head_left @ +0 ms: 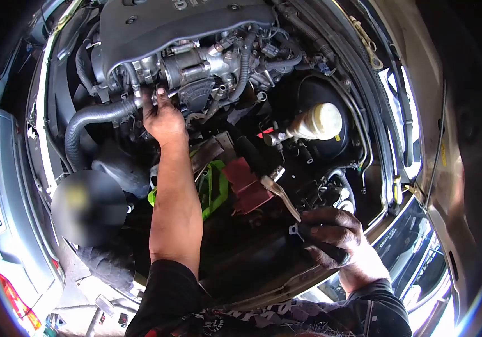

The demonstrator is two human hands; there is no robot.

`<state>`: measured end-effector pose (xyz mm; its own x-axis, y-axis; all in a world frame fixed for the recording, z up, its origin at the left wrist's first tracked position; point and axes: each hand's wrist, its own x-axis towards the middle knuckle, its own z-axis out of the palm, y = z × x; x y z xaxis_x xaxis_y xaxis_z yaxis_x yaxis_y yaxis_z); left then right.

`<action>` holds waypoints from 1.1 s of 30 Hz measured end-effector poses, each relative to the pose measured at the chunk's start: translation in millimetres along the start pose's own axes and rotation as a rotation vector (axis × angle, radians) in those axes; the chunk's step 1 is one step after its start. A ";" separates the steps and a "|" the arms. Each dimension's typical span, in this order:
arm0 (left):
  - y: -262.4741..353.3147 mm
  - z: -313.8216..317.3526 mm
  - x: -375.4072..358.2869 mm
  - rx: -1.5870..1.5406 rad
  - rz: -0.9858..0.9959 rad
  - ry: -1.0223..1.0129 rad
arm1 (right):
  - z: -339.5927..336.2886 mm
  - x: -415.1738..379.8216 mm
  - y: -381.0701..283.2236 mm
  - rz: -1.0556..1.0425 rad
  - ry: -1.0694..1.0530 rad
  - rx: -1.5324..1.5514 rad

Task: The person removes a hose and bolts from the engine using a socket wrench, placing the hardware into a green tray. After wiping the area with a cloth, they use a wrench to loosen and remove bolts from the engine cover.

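Observation:
My left hand [165,121] reaches into the engine bay, its fingers closed among metal parts beside the end of a ribbed grey hose [98,114]; I cannot tell what they grip. Above it are a silver cylindrical housing [184,65] and the engine's black plastic cover [168,28]. Lower right, my right hand [335,237] is closed around a ratchet [283,196] with a socket on its head, pointing up and left. A small black part with a holed metal tab [293,230] also sticks out between those fingers.
A dark red box-like part [245,188] and a bright green strap [214,191] lie low in the bay. The brake fluid reservoir [322,122] stands at right. At left is another person's blurred head [88,208]. The bay's front edge [269,295] runs under my arms.

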<state>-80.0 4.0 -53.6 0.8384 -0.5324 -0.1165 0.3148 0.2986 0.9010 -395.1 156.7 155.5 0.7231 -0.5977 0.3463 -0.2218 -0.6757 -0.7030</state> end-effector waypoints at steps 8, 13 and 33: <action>12.0 4.7 -2.5 -0.065 -0.105 0.025 | -1.0 -0.4 -1.0 0.001 -0.023 -0.044; 14.8 2.1 -8.9 -0.347 -0.133 -0.054 | -1.1 2.1 -1.2 -0.024 -0.025 -0.057; 0.6 -0.3 -3.9 0.065 0.044 0.048 | 4.5 -0.5 -10.0 0.061 -0.028 -0.151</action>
<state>-83.0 6.5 -52.7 0.8716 -0.4810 -0.0943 0.2487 0.2682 0.9307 -390.4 165.6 159.6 0.7226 -0.6288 0.2872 -0.3602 -0.6971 -0.6199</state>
